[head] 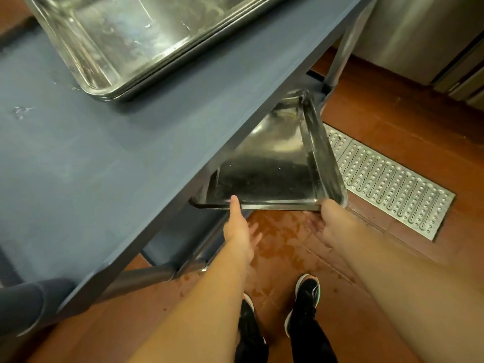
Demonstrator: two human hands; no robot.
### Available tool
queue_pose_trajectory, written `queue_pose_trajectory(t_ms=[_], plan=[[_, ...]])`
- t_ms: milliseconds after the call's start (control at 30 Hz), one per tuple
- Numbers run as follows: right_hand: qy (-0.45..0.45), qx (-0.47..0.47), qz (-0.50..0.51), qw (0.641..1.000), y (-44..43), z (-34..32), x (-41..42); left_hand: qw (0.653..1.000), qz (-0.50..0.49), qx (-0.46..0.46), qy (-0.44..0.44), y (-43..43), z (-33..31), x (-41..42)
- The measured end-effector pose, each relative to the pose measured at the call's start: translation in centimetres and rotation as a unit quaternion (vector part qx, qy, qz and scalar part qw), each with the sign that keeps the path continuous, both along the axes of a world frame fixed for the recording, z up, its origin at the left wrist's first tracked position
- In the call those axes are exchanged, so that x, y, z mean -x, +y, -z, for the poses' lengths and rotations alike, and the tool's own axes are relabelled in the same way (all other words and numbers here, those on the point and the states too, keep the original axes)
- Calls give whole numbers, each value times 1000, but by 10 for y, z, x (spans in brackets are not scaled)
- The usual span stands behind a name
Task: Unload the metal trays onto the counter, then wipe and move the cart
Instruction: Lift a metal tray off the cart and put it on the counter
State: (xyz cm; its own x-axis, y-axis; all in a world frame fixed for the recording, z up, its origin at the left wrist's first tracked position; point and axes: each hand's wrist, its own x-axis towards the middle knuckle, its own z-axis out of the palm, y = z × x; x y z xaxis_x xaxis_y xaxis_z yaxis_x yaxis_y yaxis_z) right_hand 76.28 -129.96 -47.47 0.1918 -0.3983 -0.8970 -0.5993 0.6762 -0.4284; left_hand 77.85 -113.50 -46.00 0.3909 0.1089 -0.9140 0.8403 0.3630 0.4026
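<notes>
Cart (131, 153): blue-grey top fills the view from 9 to 12 o'clock, with water drops on it; a metal leg stands at 1 o'clock.
Stacked trays (125, 40): nested steel sheet trays lie on the cart top at 11 o'clock.
Lower tray (275, 166): dark steel sheet tray at centre, below the cart top and jutting out past its edge, near rim toward the person.
Left hand (239, 226): pinches the tray's near rim at 6 o'clock, thumb on top, fingers underneath.
Right hand (330, 221): grips the tray's near right corner, thumb above, fingers below; well apart from the left.
Floor (379, 106): red-brown tiles, wet patches under the hands.
Drain grate (392, 184): perforated metal, at 3 o'clock.
Shoes (306, 297): black, at 6 o'clock.
</notes>
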Motion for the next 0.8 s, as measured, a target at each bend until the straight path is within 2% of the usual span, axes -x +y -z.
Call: queue_pose_trajectory(t_ms=[100,300,500,800], plan=[[-25,-21,23,999,1,-4,23,997,-46,60,-30,2,-8,-3],[-12,-1,79,997,-6,-17,59,999,-31,27,15,-19,-28,20],[2,5,153,988,-31,-41,91,999,39,-6,12,-54,-49,35],[-31,-21,262,964,-81,-56,129,986,164,-13,-23,-131,-66,30]])
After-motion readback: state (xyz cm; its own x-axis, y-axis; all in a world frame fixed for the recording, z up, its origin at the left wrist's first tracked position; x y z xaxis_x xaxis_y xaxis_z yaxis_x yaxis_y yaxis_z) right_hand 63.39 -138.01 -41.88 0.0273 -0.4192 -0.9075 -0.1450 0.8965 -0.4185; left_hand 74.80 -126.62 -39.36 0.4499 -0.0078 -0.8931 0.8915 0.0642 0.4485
